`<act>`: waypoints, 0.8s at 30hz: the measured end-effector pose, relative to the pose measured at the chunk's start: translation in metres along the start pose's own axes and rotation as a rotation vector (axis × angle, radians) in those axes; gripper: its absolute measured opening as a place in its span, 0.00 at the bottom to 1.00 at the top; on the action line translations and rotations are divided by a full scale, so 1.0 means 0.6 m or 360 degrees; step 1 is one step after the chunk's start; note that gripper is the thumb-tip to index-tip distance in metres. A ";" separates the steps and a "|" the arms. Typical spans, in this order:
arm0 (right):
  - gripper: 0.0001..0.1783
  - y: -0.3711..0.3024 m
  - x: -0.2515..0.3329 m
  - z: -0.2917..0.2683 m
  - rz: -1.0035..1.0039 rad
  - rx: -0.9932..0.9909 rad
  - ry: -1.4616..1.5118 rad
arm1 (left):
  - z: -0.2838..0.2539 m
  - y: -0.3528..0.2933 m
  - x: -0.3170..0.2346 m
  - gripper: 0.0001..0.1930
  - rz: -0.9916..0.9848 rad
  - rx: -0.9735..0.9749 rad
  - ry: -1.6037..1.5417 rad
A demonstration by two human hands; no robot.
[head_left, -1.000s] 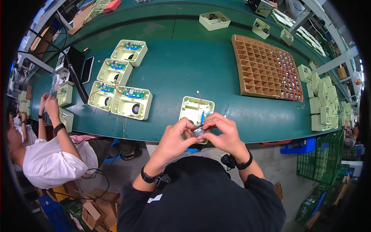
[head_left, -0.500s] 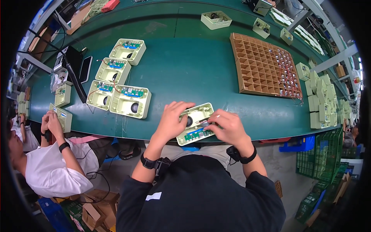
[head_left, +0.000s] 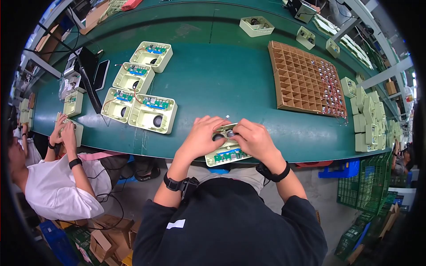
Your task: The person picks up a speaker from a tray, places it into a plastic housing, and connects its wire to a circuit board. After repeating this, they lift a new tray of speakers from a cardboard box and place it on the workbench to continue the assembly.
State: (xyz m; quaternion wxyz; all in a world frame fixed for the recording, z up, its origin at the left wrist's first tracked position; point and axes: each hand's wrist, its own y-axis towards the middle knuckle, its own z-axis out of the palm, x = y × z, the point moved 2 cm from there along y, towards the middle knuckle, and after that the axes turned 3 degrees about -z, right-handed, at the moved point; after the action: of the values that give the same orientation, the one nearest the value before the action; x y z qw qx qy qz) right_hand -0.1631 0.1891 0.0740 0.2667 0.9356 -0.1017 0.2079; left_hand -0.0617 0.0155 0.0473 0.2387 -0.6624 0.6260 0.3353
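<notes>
Pale-green housing in grip of left hand, grey round part in pinch of right hand

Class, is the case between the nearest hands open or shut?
Open: the case shows its green board and black round part inside.

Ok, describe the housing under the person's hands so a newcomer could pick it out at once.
Start at the green worktable and go to the middle of its near edge. There, the left hand and right hand are on an open pale-green housing. Unlike the four grouped housings to its left, its green circuit board lies along the near side.
</notes>
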 end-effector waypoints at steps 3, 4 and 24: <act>0.11 -0.001 0.005 0.008 0.0023 0.0012 -0.0035 | 0.000 0.000 0.000 0.24 -0.0003 0.0002 -0.0001; 0.11 -0.001 0.006 0.009 0.0024 0.0015 -0.0036 | -0.002 0.002 0.000 0.24 -0.0017 0.0024 -0.0011; 0.10 -0.003 0.000 0.038 -0.0035 0.0175 -0.0270 | 0.005 0.001 0.011 0.23 0.0032 -0.0004 -0.0061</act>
State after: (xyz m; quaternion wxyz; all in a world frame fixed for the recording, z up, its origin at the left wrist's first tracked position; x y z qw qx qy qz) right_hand -0.1546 0.1781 0.0556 0.2076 0.9641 -0.1020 0.1302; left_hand -0.0627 0.0134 0.0407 0.2464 -0.6498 0.6274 0.3511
